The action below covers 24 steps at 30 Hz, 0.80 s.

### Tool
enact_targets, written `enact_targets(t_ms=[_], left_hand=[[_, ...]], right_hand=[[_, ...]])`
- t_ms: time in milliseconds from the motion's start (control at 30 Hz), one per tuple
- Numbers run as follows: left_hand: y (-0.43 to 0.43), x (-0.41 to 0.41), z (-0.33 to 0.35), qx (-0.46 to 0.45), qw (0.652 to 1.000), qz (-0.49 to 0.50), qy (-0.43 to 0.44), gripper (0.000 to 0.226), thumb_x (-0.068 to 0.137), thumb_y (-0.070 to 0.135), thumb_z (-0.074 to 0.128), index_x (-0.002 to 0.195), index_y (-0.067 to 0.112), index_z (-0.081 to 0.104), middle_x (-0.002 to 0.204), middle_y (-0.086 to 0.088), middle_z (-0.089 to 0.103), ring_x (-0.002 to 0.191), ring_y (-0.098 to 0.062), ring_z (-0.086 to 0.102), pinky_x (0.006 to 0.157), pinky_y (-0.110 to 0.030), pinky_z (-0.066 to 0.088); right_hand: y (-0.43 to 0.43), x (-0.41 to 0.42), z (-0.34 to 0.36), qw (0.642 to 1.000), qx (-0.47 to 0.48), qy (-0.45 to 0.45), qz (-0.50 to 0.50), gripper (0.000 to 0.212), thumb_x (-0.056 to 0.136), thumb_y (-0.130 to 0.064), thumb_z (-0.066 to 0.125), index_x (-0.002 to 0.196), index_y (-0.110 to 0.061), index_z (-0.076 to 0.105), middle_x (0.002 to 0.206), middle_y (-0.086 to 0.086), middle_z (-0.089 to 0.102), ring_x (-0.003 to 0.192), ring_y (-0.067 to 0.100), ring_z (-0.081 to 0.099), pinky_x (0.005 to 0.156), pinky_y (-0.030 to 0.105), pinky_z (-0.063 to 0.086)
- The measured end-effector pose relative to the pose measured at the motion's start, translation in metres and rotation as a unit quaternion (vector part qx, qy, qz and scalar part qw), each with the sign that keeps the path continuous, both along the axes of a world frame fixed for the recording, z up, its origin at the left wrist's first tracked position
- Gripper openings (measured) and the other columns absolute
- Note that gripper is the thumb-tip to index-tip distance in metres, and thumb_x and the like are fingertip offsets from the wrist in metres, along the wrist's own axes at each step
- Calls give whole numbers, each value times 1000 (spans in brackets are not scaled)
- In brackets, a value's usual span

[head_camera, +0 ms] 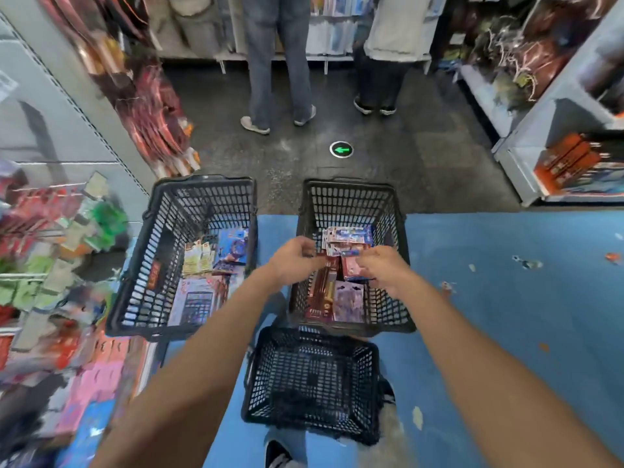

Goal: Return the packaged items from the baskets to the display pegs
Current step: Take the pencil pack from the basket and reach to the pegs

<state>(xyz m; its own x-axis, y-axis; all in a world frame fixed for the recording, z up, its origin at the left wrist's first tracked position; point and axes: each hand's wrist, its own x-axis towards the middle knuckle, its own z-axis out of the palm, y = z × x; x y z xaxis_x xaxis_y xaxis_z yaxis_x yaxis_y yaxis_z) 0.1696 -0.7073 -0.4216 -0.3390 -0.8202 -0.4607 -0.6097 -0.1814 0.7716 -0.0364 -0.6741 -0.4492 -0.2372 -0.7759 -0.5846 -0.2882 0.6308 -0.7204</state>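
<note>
Hands are seen close together, left hand [297, 261] and right hand [381, 268] each curled on the packets [344, 239]. Beyond the empty basket [368, 393] at 6 o'clock, these are held over the right basket [351, 204] at 12. They should be squared, tops aligned, before the pegs [37, 231] at 9 o'clock are approached.

Beyond the left hand [293, 261] and right hand [381, 268], a round black floor marker with a green arrow [341, 150] lies on dark speckled floor [422, 157]. Past it stand a person in blue jeans [277, 62] and a person in a pale top [388, 35]. Far right of the right hand, a pale metal shelf [520, 136] holds orange boxes [567, 160].
</note>
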Motion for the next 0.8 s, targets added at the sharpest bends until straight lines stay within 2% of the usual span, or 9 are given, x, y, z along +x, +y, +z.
enact_targets(t_ms=[133,167,233,300,400,467,600,733,800], left_hand=[[-29,-36,-48,48,998,21,-41,62,92,32,73,142,7,44,132,-6,55,110,-17,52,89,-28,41],[-33,-43,-63,64,996,32,-48,51,92,28,74,133,9,51,123,-4,58,106,-16,55,88,-27,40],[-41,-61,-91,85,993,49,-72,15,93,18,71,92,21,56,92,6,55,86,-10,55,83,-25,39],[-51,-78,-125,113,989,54,-84,33,91,14,72,75,27,46,83,6,53,88,-17,59,79,-25,39],[-68,-95,-171,122,984,85,-97,12,87,14,75,90,15,63,103,-10,68,105,-25,64,83,-32,48],[-81,-106,-206,116,985,80,-101,34,86,15,77,118,9,67,115,-8,67,113,-20,62,92,-32,48],[-94,-121,-269,132,978,92,-130,62,85,18,77,140,4,51,137,-8,57,128,-26,54,101,-31,43],[-103,-124,-315,179,963,113,-169,87,88,27,73,156,6,23,156,-16,37,143,-31,39,116,-37,35],[-104,-126,-330,195,953,129,-190,89,88,26,70,157,6,17,158,-18,33,145,-34,36,117,-42,35]], right_hand=[[-33,-24,-57,997,60,-44,-13,1,96,-11,60,97,-11,59,95,10,54,79,20,52,65,31,42],[-40,-27,-72,997,72,-41,-11,8,96,-12,60,103,-8,62,97,11,55,79,21,53,66,33,43],[-55,-32,-109,993,105,-56,-17,23,96,-12,60,116,0,62,98,10,55,80,25,54,68,37,43],[-70,-34,-144,988,141,-64,-10,14,93,-13,60,99,-1,65,90,11,59,76,25,57,64,36,42],[-92,-35,-194,987,149,-54,1,11,85,-19,66,86,-8,67,80,17,65,69,25,58,60,35,38],[-106,-36,-227,986,152,-66,-6,16,85,-19,67,89,-4,70,90,21,74,75,28,64,63,37,43],[-124,-33,-283,980,176,-92,-26,21,89,-20,64,104,-6,66,99,18,72,88,32,71,72,46,61],[-132,-29,-321,975,199,-94,-34,30,90,-19,57,119,-10,55,111,15,64,102,33,64,89,47,58],[-134,-25,-336,973,207,-101,-35,34,88,-21,56,121,-11,54,113,14,63,105,34,62,94,50,56]])
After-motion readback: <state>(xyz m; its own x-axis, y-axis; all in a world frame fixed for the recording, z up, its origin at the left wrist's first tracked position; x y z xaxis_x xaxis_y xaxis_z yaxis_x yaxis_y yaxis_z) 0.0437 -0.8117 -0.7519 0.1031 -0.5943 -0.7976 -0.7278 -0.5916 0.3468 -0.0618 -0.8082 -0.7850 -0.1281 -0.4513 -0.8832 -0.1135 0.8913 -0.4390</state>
